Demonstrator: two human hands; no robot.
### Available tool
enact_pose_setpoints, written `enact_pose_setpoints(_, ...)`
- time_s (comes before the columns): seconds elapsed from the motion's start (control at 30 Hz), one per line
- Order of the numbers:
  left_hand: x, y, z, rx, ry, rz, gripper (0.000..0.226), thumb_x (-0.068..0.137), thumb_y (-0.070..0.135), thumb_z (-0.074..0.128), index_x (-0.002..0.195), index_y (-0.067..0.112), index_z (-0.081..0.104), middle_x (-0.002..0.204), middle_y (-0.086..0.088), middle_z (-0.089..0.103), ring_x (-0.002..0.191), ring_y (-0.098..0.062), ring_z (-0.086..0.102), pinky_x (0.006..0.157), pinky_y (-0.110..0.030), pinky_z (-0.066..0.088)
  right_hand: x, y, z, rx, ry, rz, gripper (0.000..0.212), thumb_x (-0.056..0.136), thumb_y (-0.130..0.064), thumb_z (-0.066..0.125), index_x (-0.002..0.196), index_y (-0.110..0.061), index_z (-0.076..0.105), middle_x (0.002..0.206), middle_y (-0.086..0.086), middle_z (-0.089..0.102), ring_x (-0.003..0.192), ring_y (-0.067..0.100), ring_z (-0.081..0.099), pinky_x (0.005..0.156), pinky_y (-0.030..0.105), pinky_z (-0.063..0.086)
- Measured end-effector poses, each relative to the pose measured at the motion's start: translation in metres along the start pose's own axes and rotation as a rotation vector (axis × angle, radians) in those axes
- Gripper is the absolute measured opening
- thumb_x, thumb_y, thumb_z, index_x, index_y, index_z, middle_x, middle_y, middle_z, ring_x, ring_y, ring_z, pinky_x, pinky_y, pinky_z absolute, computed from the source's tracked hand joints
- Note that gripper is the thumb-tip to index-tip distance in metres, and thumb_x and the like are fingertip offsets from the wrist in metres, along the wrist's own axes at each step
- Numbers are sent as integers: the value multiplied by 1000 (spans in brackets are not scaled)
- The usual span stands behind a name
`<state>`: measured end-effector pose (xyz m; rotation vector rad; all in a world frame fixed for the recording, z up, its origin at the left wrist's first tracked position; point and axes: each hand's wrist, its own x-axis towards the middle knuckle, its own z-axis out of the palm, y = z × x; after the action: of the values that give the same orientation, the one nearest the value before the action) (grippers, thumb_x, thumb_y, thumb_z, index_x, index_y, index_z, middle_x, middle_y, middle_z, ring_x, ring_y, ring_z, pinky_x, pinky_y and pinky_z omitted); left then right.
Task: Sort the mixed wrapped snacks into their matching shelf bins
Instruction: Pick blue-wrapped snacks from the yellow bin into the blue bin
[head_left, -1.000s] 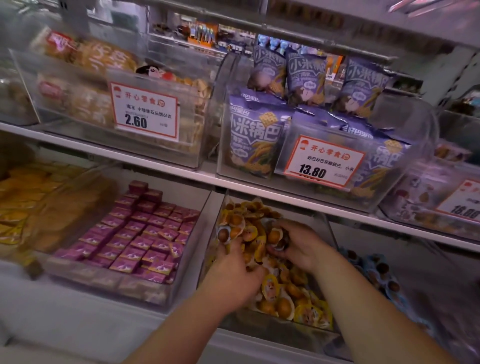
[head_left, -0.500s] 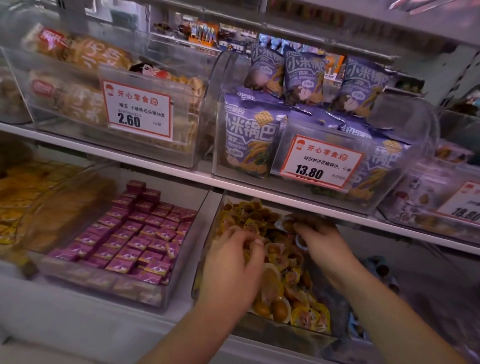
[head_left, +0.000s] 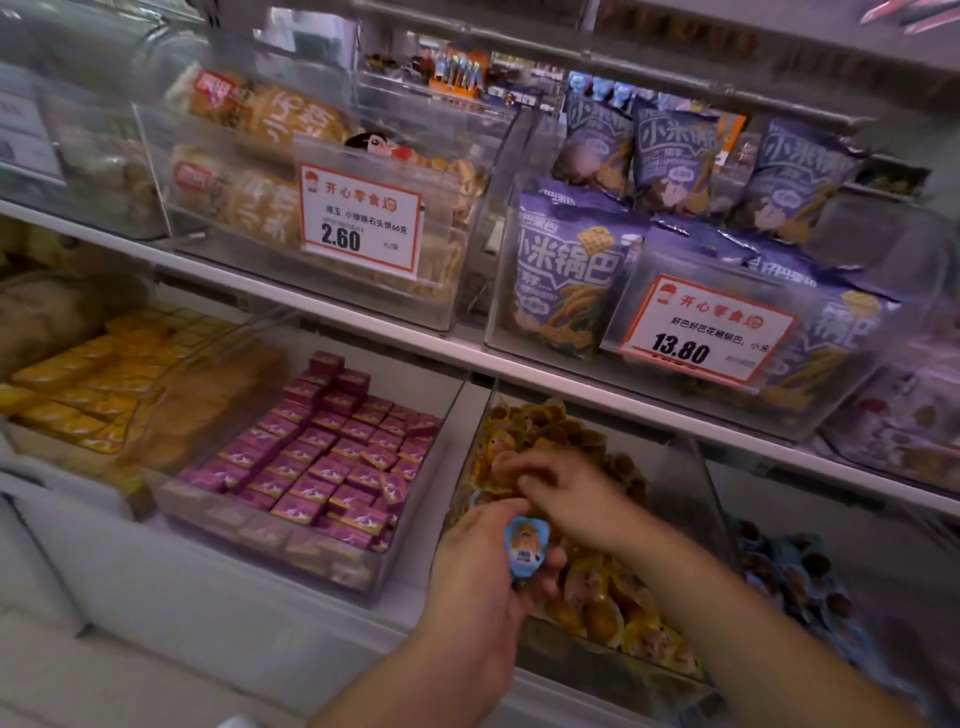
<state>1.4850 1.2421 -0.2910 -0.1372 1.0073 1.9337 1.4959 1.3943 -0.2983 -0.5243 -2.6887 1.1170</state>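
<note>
Left hand (head_left: 483, 577) pinches a blue-wrapped snack (head_left: 525, 546), a stray lifted clear of the yellow-snack bin (head_left: 696, 499), likely bound for the blue-snack bin (head_left: 800, 577) at 3 o'clock. Right hand (head_left: 566, 493), fingers curled, digs among yellow snacks (head_left: 613, 597) at 12 o'clock; whether it grips one, cannot tell. White shop shelf (head_left: 363, 322); purple boxes (head_left: 332, 457) at 9 o'clock.

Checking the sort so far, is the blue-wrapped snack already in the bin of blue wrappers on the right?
No, the left hand holds the blue-wrapped snack over the yellow-snack bin.
</note>
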Motion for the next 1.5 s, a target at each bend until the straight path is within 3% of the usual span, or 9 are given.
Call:
enact_pose_setpoints(0.13,1,7,-11,43,-18,36,18,95,14,60,107,2,66,71,-14,69,51,-22,63,41,-24,45,33,15,29,-795,-297,-6,36,97,-38,47,132,-31,56,139,3,43,128,29,32,101,48,36)
enact_pose_setpoints(0.3,6,10,-18,77,-57,51,18,93,12,60,106,2,68,75,-17,69,53,-23,63,42,-26,46,28,11,30,-878,-208,91,31,92,-43,46,118,-33,60,136,2,45,127,34,31,94,50,30)
enact_pose_setpoints(0.47,12,7,-15,111,-43,95,18,94,11,58,105,4,70,73,-14,71,55,-24,65,43,-27,47,-2,10,13,-836,73,57,22,84,-44,55,102,-35,64,110,1,60,112,28,46,81,38,32)
enact_pose_setpoints(0.67,12,12,-15,141,-10,151,15,94,11,59,98,6,73,83,-16,73,58,-25,68,46,-29,51,-10,16,-5,-848,-123,194,41,85,-30,54,123,-42,62,124,4,58,119,32,45,98,47,37)
enact_pose_setpoints(0.87,5,35,-28,157,-15,325,25,92,6,56,81,11,77,76,-14,72,55,-24,63,41,-27,45,-7,13,9,-859,-92,12,50,87,-60,46,126,-32,59,130,0,54,121,27,42,97,50,35)
enact_pose_setpoints(1.0,8,43,-34,118,41,361,17,91,5,56,93,3,73,74,-14,70,54,-25,60,40,-26,43,3,8,19,-847,-128,50,56,83,-64,60,125,-27,57,128,4,55,124,27,42,101,52,35)
enact_pose_setpoints(1.27,11,38,-24,167,33,407,30,93,5,55,77,17,77,74,-10,72,58,-26,65,43,-27,47,-4,4,15,-491,237,-4,15,84,-42,65,77,-29,68,77,-13,61,84,11,59,68,29,43)
enact_pose_setpoints(1.4,13,34,-19,237,16,416,27,93,2,54,84,17,76,85,-14,73,65,-28,70,46,-29,49,-21,-2,-10,-286,331,81,7,88,-33,65,82,-31,68,87,-11,70,77,4,62,62,21,47)
enact_pose_setpoints(1.5,15,29,-17,280,55,466,23,94,3,55,93,17,72,93,-12,71,68,-25,72,47,-27,50,-35,-14,-12,-202,352,92,9,93,-28,63,91,-22,70,90,-4,72,80,11,66,71,31,54)
